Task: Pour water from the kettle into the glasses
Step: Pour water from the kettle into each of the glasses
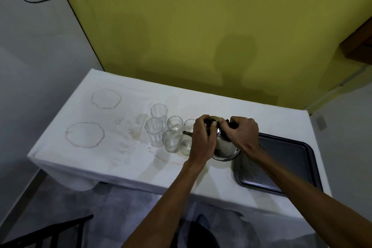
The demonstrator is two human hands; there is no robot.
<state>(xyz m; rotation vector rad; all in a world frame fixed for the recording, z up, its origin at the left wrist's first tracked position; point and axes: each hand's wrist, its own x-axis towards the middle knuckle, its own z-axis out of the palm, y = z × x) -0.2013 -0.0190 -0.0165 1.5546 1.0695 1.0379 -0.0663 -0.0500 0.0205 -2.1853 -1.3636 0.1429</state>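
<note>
A shiny steel kettle [226, 150] is tilted to the left over the white table, its thin spout [186, 132] reaching above a short glass [185, 144]. My right hand [242, 134] grips its black handle. My left hand [203, 137] presses on the lid and the kettle's left side. Left of the kettle stand several clear glasses in a cluster: two tall ones [158, 112] [154, 133] and short ones [174, 124] [170, 141] [189, 124]. Whether water is flowing cannot be told.
A dark metal tray [281, 165] lies on the table's right part, under my right forearm. The white tablecloth [120, 147] bears ring-shaped stains at the left. A green wall rises behind. A dark chair [50, 231] stands at the lower left.
</note>
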